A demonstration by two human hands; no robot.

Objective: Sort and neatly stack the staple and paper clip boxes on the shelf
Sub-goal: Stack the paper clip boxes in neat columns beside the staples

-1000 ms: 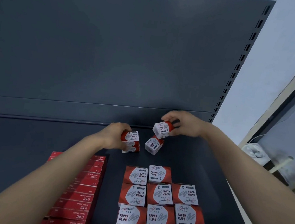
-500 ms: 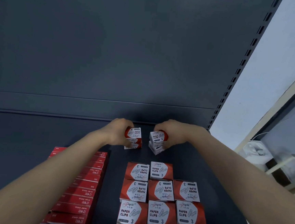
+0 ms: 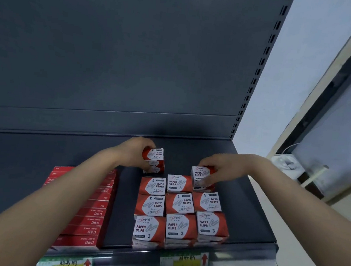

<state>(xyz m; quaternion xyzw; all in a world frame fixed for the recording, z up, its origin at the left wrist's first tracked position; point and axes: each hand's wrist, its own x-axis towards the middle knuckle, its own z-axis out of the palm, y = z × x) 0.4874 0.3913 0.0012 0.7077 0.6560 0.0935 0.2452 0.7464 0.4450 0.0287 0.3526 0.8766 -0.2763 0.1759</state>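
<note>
- Swung right since half a second ago, away from the other pile: fingers of right hand clamped round a small paper clip stack, mid-right, touching the paper clip grid.
- At centre frame, left hand curled round a second stack, just behind the grid.
- Lower left, staple boxes piled on the shelf.

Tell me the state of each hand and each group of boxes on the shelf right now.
Left hand, gripping the back-left paper clip boxes.
Right hand, gripping the back-right paper clip boxes.
Front paper clip boxes, closed, in rows.
Staple boxes, closed, stacked at left.
</note>
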